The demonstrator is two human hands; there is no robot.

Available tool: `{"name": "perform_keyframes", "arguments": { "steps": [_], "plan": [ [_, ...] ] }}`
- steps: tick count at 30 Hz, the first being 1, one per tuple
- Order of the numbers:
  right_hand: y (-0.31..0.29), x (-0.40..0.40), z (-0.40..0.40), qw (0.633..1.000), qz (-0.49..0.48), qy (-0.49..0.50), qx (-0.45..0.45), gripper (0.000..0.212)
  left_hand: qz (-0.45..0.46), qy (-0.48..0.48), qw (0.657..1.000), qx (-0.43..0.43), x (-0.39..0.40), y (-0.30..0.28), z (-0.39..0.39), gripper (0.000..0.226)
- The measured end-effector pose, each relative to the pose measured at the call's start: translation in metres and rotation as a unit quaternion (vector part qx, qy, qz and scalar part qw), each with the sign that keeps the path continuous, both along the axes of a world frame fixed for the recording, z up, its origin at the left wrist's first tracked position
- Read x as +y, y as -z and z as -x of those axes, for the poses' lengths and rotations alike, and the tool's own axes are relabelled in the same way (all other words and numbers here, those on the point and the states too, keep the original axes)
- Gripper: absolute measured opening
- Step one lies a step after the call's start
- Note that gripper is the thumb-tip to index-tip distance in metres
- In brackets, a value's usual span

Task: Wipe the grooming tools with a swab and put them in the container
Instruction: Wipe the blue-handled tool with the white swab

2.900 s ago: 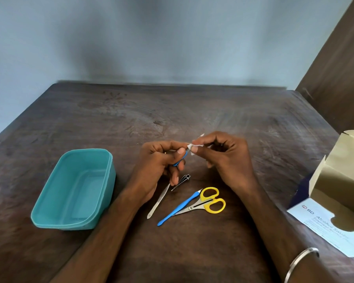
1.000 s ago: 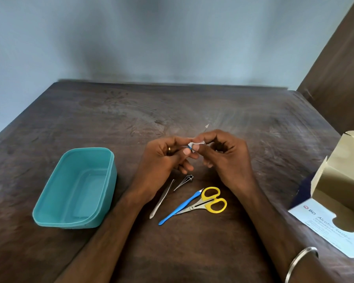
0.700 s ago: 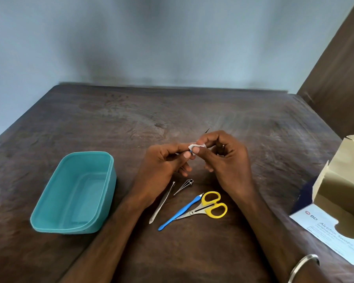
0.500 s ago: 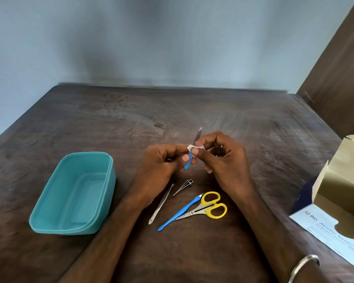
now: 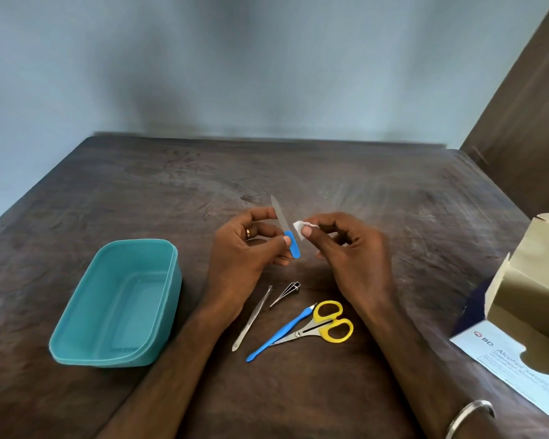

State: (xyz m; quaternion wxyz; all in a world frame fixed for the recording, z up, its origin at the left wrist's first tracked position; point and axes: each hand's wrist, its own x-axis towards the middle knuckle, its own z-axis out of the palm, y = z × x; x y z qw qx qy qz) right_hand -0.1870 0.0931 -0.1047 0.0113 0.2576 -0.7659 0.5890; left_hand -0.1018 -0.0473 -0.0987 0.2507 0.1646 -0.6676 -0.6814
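Both forearms are bare without sleeves, the left hand (image 5: 241, 251) wears a gold ring (image 5: 249, 232) on one finger, and the right wrist carries a thin silver bangle (image 5: 468, 418).

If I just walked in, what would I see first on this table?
Probably the two hands in the middle: the left hand holds up a nail file with a blue handle, and the right hand pinches a small white swab beside it. Next, the teal container on the left, and the yellow-handled scissors lying just below the hands.
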Motion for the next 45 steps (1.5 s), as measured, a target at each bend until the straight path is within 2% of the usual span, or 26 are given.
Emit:
{"name": "perform_keyframes", "arguments": {
  "steps": [4,10,14,23,31,37,45],
  "plan": [
    [-0.0029,-0.0014,-0.0040,0.999,-0.024,-0.033,0.013,0.013,0.007,0.006,1.000,0.002,0.0014,-0.0007,-0.0022,0.020],
    [-0.0048,-0.0005,-0.0059,0.997,-0.030,-0.067,0.006,0.011,0.003,-0.009,1.000,0.003,0.0020,-0.0019,-0.0033,0.006],
    [-0.0055,-0.0009,-0.0043,0.996,-0.010,-0.089,-0.017,0.013,0.022,-0.030,0.999,-0.002,0.0017,-0.0023,-0.0030,0.008],
    [-0.0063,0.0006,-0.0014,0.987,0.038,-0.110,-0.111,0.007,-0.025,-0.006,1.000,0.001,0.0001,-0.0022,-0.0035,0.011],
    [-0.0058,-0.0009,-0.0014,0.990,-0.019,-0.135,-0.044,0.011,-0.025,0.011,1.000,-0.011,0.0001,-0.0011,-0.0027,0.014],
    [-0.0051,-0.0028,-0.0060,0.981,-0.116,-0.152,-0.001,0.012,0.057,-0.010,0.998,-0.018,0.0002,0.0002,-0.0039,0.012],
    [-0.0043,-0.0031,-0.0023,0.980,-0.135,-0.148,0.004,0.013,0.110,-0.068,0.992,0.002,0.0042,0.0022,-0.0034,0.010]
  ]
}}
